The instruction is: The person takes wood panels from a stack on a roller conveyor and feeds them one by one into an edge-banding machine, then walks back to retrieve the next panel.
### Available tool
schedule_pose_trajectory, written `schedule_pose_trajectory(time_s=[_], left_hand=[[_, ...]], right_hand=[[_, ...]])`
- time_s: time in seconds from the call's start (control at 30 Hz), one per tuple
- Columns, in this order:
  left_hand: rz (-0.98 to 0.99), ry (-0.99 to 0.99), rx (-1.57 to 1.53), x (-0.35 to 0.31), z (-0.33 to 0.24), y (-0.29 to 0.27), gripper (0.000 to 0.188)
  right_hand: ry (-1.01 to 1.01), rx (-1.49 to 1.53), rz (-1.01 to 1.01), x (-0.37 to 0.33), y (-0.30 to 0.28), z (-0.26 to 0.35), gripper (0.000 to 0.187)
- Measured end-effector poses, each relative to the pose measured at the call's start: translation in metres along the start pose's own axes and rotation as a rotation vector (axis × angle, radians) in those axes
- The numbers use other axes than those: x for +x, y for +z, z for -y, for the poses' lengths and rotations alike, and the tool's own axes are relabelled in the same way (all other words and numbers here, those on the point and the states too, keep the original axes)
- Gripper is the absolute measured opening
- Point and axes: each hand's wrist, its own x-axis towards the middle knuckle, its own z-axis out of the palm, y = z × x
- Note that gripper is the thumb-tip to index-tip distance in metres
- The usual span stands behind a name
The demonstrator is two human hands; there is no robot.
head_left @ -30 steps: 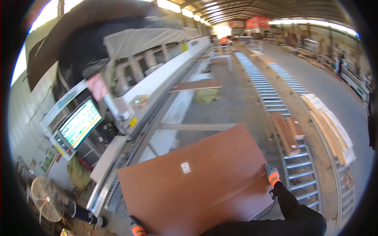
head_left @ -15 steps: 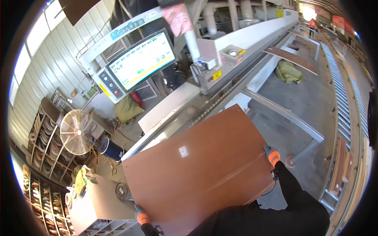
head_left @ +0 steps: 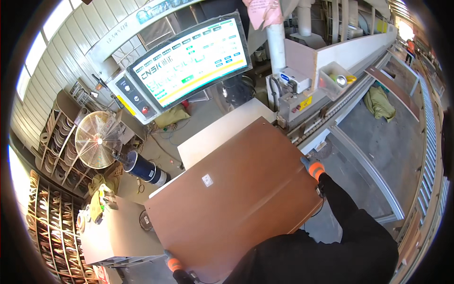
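Observation:
A large brown wood panel (head_left: 236,203) with a small white label (head_left: 207,180) spans the space in front of me, its far edge over the machine's pale infeed table (head_left: 227,130). My right hand (head_left: 313,168), in a grey and orange glove, is closed on the panel's right edge near the far corner. At the panel's left edge, low in the picture, my left hand (head_left: 172,261) in a matching glove grips the near part. Both hands' fingers are partly hidden by the board.
A lit control screen (head_left: 191,59) stands beyond the panel. At left are a round fan (head_left: 98,139), a blue cylinder (head_left: 144,168), a cabinet (head_left: 118,232) and racks of edging rolls (head_left: 56,232). A metal support frame (head_left: 371,170) and roller conveyor (head_left: 428,137) lie to the right.
I have come closer to the machine with the panel. Its far edge has moved up against the pale infeed table, and the screen looks larger. Both hands keep their hold.

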Motion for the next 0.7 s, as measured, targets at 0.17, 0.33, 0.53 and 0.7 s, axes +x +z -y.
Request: schedule_pose_trajectory(time_s=[0.17,0.33,0.53,0.7], left_hand=[[-0.009,-0.111,0.091,0.025,-0.033,0.051,0.073],[0.076,-0.168,0.029,0.069,-0.075,0.077,0.076],[0.107,-0.115,0.291,0.174,-0.109,0.118,0.078],[0.587,-0.177,-0.124,0.252,-0.054,0.084,0.08]], right_hand=[[0.048,-0.004,0.069,0.072,0.044,0.027,0.065],[0.073,-0.036,0.112,0.092,0.046,0.109,0.064],[0.078,-0.191,0.037,0.146,0.092,0.149,0.065],[-0.02,-0.114,0.237,0.133,0.094,0.16,0.058]])
